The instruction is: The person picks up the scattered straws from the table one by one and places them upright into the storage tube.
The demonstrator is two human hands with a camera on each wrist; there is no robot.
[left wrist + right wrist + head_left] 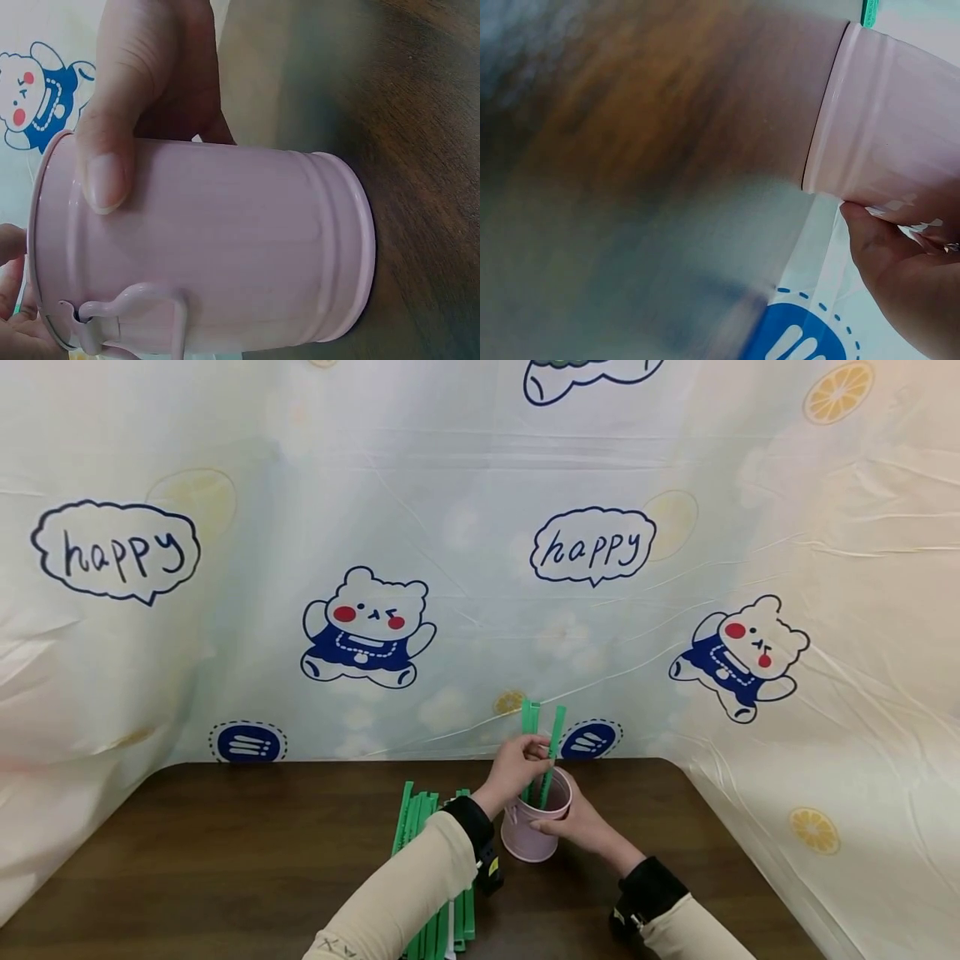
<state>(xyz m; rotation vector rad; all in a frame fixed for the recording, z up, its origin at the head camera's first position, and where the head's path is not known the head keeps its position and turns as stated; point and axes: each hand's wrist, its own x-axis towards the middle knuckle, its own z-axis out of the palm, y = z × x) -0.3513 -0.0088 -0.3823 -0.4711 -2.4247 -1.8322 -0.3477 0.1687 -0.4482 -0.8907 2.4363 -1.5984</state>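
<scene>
A pink metal bucket (528, 839) stands on the table, its wire handle folded down its side. My right hand (583, 818) grips it at the rim, with the thumb on the near wall; that thumb (109, 176) shows large in the left wrist view. Above the rim my left hand (517, 768) pinches a long flat green stick (557, 731), whose lower end is inside the bucket. Other green sticks (530, 717) stand upright in it, partly behind the left hand. In the right wrist view only part of the bucket (907, 112) and right hand (892, 270) shows.
A pile of similar green sticks (423, 814) lies on the brown table (225, 852), left of the bucket and partly under my left forearm. A printed cloth (480, 510) hangs behind the table and along its sides.
</scene>
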